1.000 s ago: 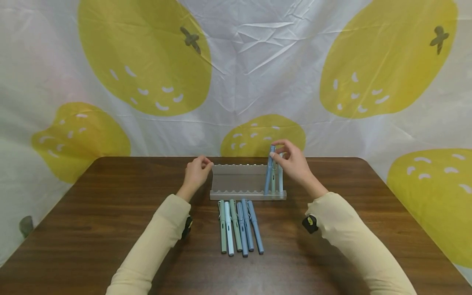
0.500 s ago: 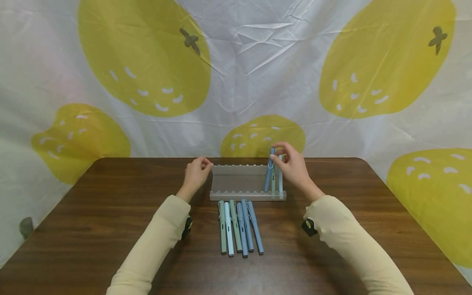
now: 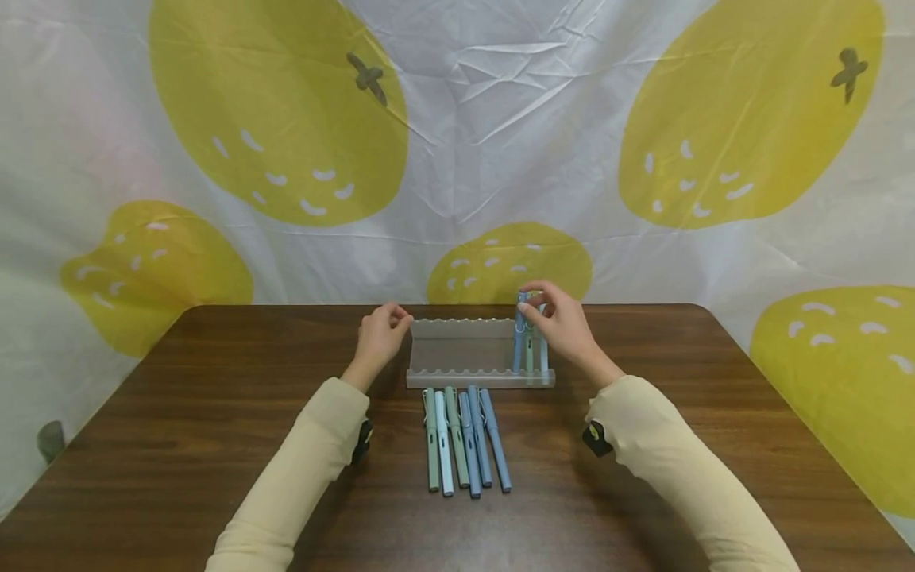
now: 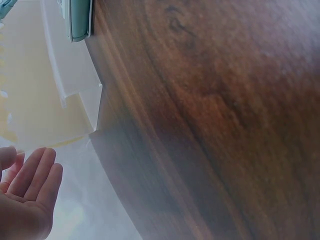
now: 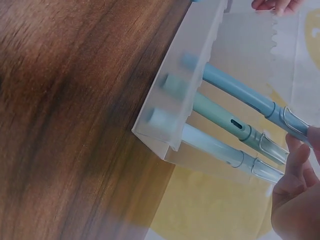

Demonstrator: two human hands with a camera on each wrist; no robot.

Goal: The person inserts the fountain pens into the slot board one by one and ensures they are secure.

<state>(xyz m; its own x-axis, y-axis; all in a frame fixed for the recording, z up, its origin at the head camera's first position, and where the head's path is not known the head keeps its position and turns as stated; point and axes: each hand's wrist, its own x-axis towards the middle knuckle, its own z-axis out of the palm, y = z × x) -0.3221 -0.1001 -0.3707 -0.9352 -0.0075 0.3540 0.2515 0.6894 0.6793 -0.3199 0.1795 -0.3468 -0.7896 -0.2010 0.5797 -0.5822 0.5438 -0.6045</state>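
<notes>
A clear pen rack with scalloped edges stands toward the back of the table. At its upper left corner, my left hand pinches the edge between thumb and fingers. My right hand holds a blue fountain pen by the cap, between thumb and fingers. That pen's lower end sits behind the rack's front lip. Beside it, a green pen and a pale blue pen lean in the rack at its right end. My right fingers partly hide their caps in the head view.
Several capped pens lie side by side in front of the rack, among them a green pen, a pale blue pen and a blue pen. Behind the wooden table hangs a white cloth with yellow fruit prints.
The right hand has lowered slightly and shifted left with the blue pen, whose top has come down toward the rack's back edge. The left hand has stayed at the corner.
</notes>
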